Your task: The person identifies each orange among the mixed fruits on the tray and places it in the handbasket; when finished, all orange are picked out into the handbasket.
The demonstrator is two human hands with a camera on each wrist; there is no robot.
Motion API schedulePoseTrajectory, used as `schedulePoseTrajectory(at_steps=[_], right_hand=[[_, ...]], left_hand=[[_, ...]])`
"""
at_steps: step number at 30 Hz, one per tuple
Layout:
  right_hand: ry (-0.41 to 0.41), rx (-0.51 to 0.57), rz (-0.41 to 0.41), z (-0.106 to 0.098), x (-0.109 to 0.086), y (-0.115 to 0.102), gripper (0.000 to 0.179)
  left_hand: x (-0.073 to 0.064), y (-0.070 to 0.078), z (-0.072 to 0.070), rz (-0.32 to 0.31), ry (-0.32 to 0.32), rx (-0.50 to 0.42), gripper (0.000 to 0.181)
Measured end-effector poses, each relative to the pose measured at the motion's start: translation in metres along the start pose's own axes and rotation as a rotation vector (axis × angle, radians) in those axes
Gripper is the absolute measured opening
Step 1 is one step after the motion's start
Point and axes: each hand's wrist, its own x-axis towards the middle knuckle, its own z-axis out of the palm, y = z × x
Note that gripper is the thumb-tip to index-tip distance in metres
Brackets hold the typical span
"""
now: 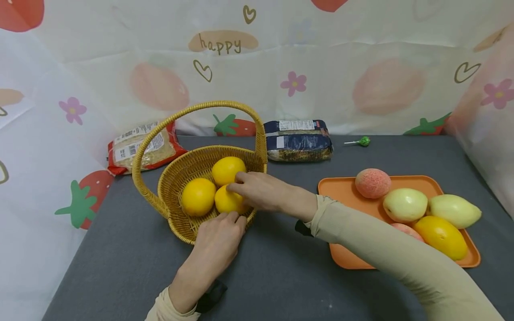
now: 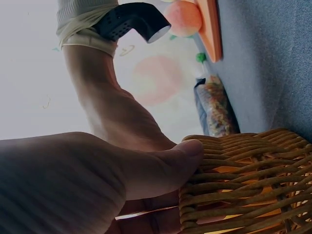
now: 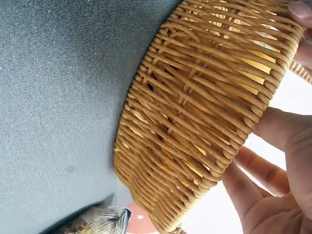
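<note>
A wicker basket [image 1: 172, 214] with a tall arched handle holds three lemons: one on the left [image 1: 198, 196], one at the back [image 1: 229, 170] and one at the front right [image 1: 228, 200]. My left hand [image 1: 221, 234] grips the near rim, its thumb [image 2: 187, 148] outside the weave and its other fingers inside. Over the right rim reaches my right hand [image 1: 261, 189], its fingers bent around the front right lemon. The thumb's hold on that lemon is hidden in the head view. Through the weave, the right wrist view shows patches of yellow beside these fingers.
To the right, an orange tray [image 1: 341, 256] bears peaches [image 1: 372, 183], pale green fruits [image 1: 405, 205] and another lemon [image 1: 441, 237], partly behind my right sleeve. Behind the basket lie a red-edged bag [image 1: 142, 147] and a dark blue bag [image 1: 299, 142]. A green lollipop [image 1: 363, 141] lies near the back edge.
</note>
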Motion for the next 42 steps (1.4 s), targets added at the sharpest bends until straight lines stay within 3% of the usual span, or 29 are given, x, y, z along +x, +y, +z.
schedulePoseTrajectory(at_steps=[15,27,42], right_hand=[[-0.038,0.028,0.036,-0.0009,0.0004,-0.0001,0.035],[-0.131,0.199,-0.015,0.0027,0.009,-0.0025,0.044],[-0.133,0.223,-0.015,0.0037,0.0087,-0.0029,0.039]], left_hand=[[0.0004,-0.0003,-0.0001,0.0,-0.012,0.005,0.026],[0.0006,-0.0006,0.0,-0.003,-0.016,0.012,0.018],[0.0003,-0.0001,-0.0003,-0.003,-0.008,0.011,0.016]])
